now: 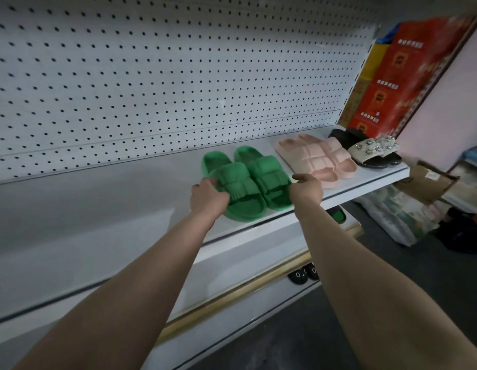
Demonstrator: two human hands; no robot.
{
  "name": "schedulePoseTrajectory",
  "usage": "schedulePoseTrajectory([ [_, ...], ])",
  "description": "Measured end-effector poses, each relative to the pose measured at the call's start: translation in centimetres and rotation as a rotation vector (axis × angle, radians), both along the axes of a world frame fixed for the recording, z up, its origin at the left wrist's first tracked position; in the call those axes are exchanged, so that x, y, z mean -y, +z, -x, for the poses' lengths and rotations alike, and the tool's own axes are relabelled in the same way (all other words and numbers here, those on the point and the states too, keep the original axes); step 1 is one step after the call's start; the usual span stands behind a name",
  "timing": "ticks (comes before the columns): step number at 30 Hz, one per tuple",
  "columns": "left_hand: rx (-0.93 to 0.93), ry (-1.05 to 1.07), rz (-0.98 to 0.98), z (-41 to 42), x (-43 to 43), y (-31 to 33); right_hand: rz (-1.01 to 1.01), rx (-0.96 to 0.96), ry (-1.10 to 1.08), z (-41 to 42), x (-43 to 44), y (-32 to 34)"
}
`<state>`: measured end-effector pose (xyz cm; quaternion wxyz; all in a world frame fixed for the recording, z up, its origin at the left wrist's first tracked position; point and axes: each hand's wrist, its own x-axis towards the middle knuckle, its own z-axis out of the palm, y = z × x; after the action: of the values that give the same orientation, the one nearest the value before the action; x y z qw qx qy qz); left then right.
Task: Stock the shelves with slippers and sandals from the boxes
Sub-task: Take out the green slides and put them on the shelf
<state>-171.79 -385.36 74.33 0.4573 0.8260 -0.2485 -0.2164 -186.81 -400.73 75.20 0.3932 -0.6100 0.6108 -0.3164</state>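
- Head view: the green slippers (245, 180) are being held as a pair on the white shelf (98, 209), close to its front edge and right of its middle. The heels are being pointed toward the perforated back panel (151, 76).
- The left hand (209, 194) is being clamped round the strap and outer side of the left slipper.
- The right hand (306, 188) is being pressed, fingers curled, against the outer side of the right slipper. Its fingertips are being hidden by the hand itself.
- The two slippers are being brought side by side, touching along their inner edges.
- The pair is being judged light, soft and springy, as thick moulded foam would be. The matte, textured skin is being taken as grippy rather than slippery, and nothing on it looks fragile.
- The outer sidewalls, or the underside of each strap, are being judged the firmest places to hold. The fringed strap edge is likely to flex.
- The pink slippers (316, 158) are lying just beside the green pair on the right, and the jewelled black sandals (373, 150) are lying at the shelf's right end, so a sideways nudge is being regarded as the main risk.
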Motion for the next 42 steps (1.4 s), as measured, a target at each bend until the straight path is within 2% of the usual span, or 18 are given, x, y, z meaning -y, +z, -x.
schedulePoseTrajectory([
  [12, 0.021, -0.247, 0.089, 2.9, -3.3, 0.2, -0.044, 0.119, -0.147, 5.4, -7.7, -0.5],
  [20, -0.071, -0.449, 0.131, 6.0, -7.6, -1.9, -0.067, 0.104, -0.186, 8.8, -16.1, -3.6],
  [33, -0.230, -0.687, -0.034, 14.4, -13.9, -9.0, -0.163, 0.158, -0.326, 18.2, -29.1, -9.5],
  [42, -0.251, -0.828, -0.110, 19.7, -17.1, -12.8, -0.291, 0.169, -0.435, 24.5, -36.9, -12.4],
])
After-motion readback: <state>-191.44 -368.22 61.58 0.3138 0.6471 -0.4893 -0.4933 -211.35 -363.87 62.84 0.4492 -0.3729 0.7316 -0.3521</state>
